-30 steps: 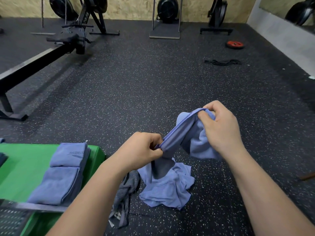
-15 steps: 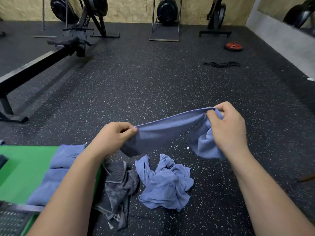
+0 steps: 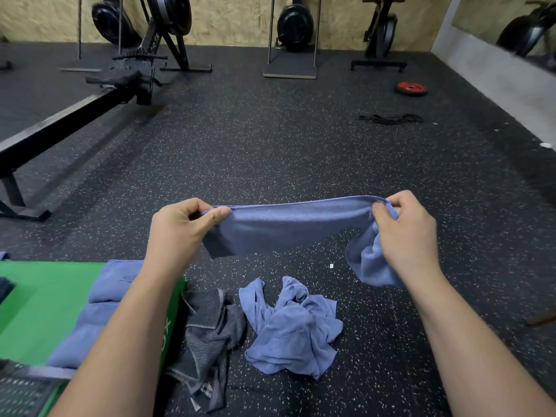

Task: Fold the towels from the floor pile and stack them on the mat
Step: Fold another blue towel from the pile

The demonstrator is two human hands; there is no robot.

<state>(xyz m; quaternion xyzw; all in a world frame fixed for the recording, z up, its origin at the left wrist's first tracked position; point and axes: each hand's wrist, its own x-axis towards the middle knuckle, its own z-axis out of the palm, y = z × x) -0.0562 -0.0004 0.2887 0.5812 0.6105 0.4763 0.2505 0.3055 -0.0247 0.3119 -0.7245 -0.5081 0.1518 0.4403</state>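
Observation:
A blue towel (image 3: pixel 288 227) hangs stretched in the air between my two hands. My left hand (image 3: pixel 180 230) pinches its left end and my right hand (image 3: pixel 406 233) grips its right end, with the rest bunched below that hand. On the floor beneath lie a crumpled blue towel (image 3: pixel 294 326) and a crumpled grey striped towel (image 3: pixel 210 332). Folded blue towels (image 3: pixel 99 308) lie on the green mat (image 3: pixel 45 296) at the lower left, partly hidden by my left forearm.
A rowing machine (image 3: pixel 60 121) runs along the left. Exercise machines stand at the back wall. A red weight plate (image 3: pixel 411 88) and a black band (image 3: pixel 391 118) lie on the dark rubber floor at the far right. A dark grid-patterned object (image 3: pixel 21 395) shows at the bottom left.
My hands have pulled apart, the left moving left, and the blue towel's edge now stretches straight between them. The pile beneath has come into full view.

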